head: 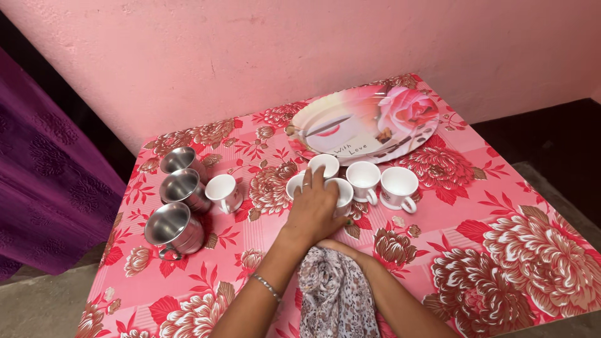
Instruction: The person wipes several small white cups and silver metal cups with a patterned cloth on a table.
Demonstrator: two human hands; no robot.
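Your left hand (313, 209) grips a white teacup (342, 195) in the bench-centre cluster; your right hand (341, 247) clutches a patterned cloth (335, 294). Risk: neighbouring cups (363, 177) touch at 2 o'clock, so a careless lift could topple them.

3 shiny steel mugs (181, 200), glossy white ceramic cups (363, 175), smooth glossy tablecloth (501, 206).

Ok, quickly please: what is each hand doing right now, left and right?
Left hand: fingers spread over the white cups, touching them; a grip cannot be told.
Right hand: mostly hidden under the left wrist and patterned cloth; cannot be told.
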